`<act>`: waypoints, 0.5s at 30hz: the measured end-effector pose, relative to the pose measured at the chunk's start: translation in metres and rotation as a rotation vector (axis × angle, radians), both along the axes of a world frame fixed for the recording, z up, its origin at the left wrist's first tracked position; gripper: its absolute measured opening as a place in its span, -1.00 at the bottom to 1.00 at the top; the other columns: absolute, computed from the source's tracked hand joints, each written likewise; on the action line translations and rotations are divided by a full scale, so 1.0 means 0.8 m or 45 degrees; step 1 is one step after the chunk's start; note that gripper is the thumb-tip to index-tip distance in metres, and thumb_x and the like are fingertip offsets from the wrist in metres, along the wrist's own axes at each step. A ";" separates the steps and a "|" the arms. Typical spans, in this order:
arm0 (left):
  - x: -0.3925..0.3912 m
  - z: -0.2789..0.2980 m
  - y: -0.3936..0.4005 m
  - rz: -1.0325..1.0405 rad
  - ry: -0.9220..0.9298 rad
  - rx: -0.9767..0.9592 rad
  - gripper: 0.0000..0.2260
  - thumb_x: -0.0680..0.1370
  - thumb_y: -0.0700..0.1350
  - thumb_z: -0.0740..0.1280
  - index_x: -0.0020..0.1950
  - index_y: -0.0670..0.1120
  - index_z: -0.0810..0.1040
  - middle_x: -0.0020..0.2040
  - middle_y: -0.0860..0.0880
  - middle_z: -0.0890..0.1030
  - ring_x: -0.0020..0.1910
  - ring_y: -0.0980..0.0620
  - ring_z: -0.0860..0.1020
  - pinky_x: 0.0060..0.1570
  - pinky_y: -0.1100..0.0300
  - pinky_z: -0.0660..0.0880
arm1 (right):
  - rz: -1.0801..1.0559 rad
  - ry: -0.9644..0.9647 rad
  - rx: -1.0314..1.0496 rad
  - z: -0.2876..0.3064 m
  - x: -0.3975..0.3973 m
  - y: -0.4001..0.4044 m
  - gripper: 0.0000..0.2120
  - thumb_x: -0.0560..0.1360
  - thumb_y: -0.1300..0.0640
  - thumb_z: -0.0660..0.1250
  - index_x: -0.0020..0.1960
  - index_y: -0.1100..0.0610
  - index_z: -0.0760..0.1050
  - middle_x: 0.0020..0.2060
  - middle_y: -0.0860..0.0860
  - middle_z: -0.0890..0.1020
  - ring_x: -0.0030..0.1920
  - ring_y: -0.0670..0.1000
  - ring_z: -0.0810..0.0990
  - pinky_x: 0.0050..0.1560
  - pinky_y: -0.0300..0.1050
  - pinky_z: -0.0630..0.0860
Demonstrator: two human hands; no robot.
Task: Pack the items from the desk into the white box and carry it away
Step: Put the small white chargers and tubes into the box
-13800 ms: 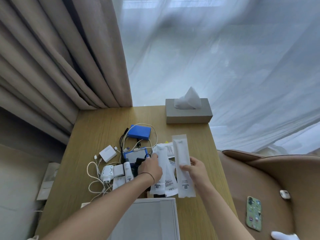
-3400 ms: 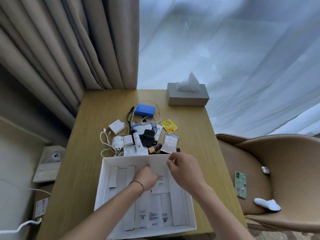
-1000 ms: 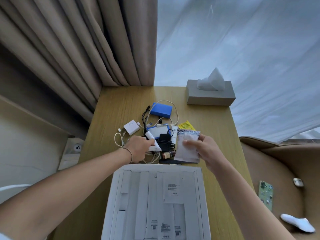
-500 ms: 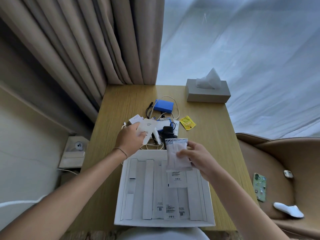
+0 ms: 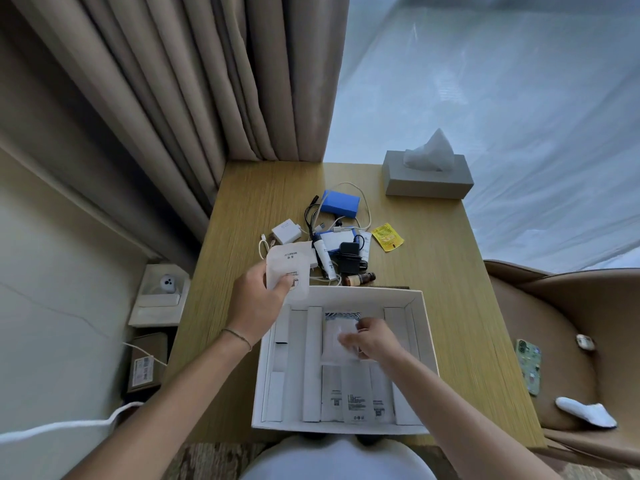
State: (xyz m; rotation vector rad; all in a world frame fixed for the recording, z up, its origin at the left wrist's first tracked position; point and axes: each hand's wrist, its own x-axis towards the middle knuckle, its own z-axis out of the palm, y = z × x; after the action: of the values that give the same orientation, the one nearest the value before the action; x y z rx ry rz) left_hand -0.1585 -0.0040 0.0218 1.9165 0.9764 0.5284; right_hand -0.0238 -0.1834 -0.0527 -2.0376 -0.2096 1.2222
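1. White box (image 5: 420, 344) sits open on the desk (image 5: 446, 271) at its near edge, with long white packets lying side by side on its floor.
2. Your right hand (image 5: 372, 339) is inside the box, fingers curled down onto a clear sachet (image 5: 337, 336) lying on the packets toward the far wall; the blur hides whether they pinch it or only press it.
3. Your left hand (image 5: 254, 301) is over the box's far left corner, thumb and fingers pinching a white pouch (image 5: 289, 270) held upright.
4. Beyond the box's far wall lie the unpacked things: a white charger (image 5: 285, 231), a blue case (image 5: 340, 203), cables, a black adapter (image 5: 349, 258), a small brown bottle (image 5: 360, 278) and a yellow sachet (image 5: 388, 236).
5. Beyond these, at the desk's far right corner, stands a grey tissue box (image 5: 427, 180).
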 end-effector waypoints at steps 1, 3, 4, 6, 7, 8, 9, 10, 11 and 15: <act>-0.006 0.002 -0.004 -0.005 -0.003 -0.022 -0.95 0.54 -0.13 0.43 -0.02 -0.07 0.64 -0.17 0.06 0.68 -0.21 0.08 0.64 -0.32 0.11 0.57 | 0.033 -0.058 -0.035 -0.008 -0.001 0.003 -0.78 0.45 0.20 0.52 -0.22 0.13 0.48 -0.35 0.07 0.57 -0.33 0.03 0.52 -0.24 -0.13 0.50; -0.017 0.004 -0.013 -0.016 0.005 -0.045 -0.95 0.55 -0.13 0.43 -0.01 -0.05 0.63 -0.14 0.06 0.68 -0.18 0.07 0.64 -0.27 0.09 0.60 | 0.099 -0.171 -0.129 -0.020 -0.002 0.009 -0.82 0.46 0.16 0.47 -0.24 0.13 0.49 -0.34 0.06 0.54 -0.31 0.02 0.50 -0.24 -0.16 0.43; -0.023 0.004 -0.018 -0.024 0.022 -0.048 -0.95 0.55 -0.12 0.43 0.00 -0.04 0.62 -0.13 0.08 0.68 -0.17 0.10 0.64 -0.28 0.14 0.60 | 0.115 -0.214 -0.166 -0.024 -0.003 0.012 -0.83 0.46 0.15 0.45 -0.23 0.12 0.49 -0.33 0.06 0.52 -0.30 0.03 0.48 -0.25 -0.16 0.40; -0.034 0.001 -0.029 -0.058 0.055 -0.066 -0.91 0.55 -0.11 0.43 0.04 -0.03 0.62 -0.10 0.13 0.66 -0.16 0.16 0.63 -0.32 0.28 0.58 | 0.131 -0.277 -0.211 -0.030 -0.004 0.015 -0.82 0.44 0.13 0.44 -0.24 0.10 0.46 -0.33 0.04 0.49 -0.31 0.03 0.46 -0.28 -0.14 0.35; -0.038 0.000 -0.033 -0.078 0.063 -0.087 -0.89 0.55 -0.11 0.43 0.06 -0.03 0.62 -0.08 0.14 0.66 -0.15 0.19 0.63 -0.30 0.31 0.58 | 0.144 -0.303 -0.227 -0.032 -0.004 0.017 -0.81 0.44 0.12 0.44 -0.26 0.09 0.45 -0.35 0.03 0.48 -0.32 0.02 0.45 -0.29 -0.14 0.34; -0.042 -0.002 -0.036 -0.094 0.071 -0.112 -0.87 0.55 -0.11 0.43 0.09 -0.02 0.62 -0.06 0.15 0.67 -0.12 0.20 0.64 -0.25 0.28 0.61 | 0.165 -0.327 -0.241 -0.032 -0.004 0.018 -0.79 0.43 0.10 0.45 -0.28 0.08 0.45 -0.37 0.01 0.49 -0.34 0.01 0.46 -0.31 -0.14 0.34; -0.044 -0.004 -0.039 -0.104 0.085 -0.133 -0.84 0.55 -0.11 0.43 0.12 -0.02 0.62 -0.04 0.14 0.67 -0.08 0.19 0.64 -0.20 0.22 0.64 | 0.194 -0.358 -0.254 -0.033 -0.003 0.020 -0.78 0.43 0.08 0.46 -0.30 0.07 0.45 -0.40 0.00 0.49 -0.36 0.00 0.47 -0.32 -0.14 0.34; -0.046 -0.005 -0.041 -0.110 0.105 -0.148 -0.82 0.55 -0.11 0.44 0.15 -0.03 0.62 -0.01 0.12 0.67 -0.05 0.18 0.64 -0.15 0.16 0.65 | 0.223 -0.402 -0.269 -0.034 -0.002 0.021 -0.76 0.42 0.05 0.47 -0.33 0.07 0.46 -0.43 -0.02 0.50 -0.38 -0.01 0.48 -0.34 -0.15 0.35; -0.047 -0.008 -0.043 -0.117 0.134 -0.157 -0.79 0.55 -0.12 0.44 0.17 -0.05 0.62 0.00 0.10 0.68 -0.04 0.16 0.65 -0.12 0.11 0.66 | 0.251 -0.458 -0.282 -0.034 0.000 0.023 -0.72 0.41 0.03 0.48 -0.36 0.07 0.46 -0.46 -0.04 0.50 -0.41 -0.03 0.49 -0.36 -0.15 0.35; -0.045 -0.015 -0.052 -0.181 0.224 -0.184 -0.79 0.53 -0.12 0.45 0.15 -0.06 0.63 -0.03 0.08 0.70 -0.09 0.14 0.67 -0.13 0.06 0.67 | 0.395 -0.655 -0.346 -0.029 0.004 0.027 -0.64 0.41 -0.09 0.48 -0.40 0.08 0.45 -0.47 -0.03 0.54 -0.40 -0.02 0.56 -0.38 -0.15 0.45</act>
State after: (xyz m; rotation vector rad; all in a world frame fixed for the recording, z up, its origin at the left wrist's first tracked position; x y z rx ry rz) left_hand -0.1946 -0.0458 0.0099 1.9074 0.9529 0.2038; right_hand -0.0204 -0.1616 -0.0756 -2.6090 -0.6548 0.9109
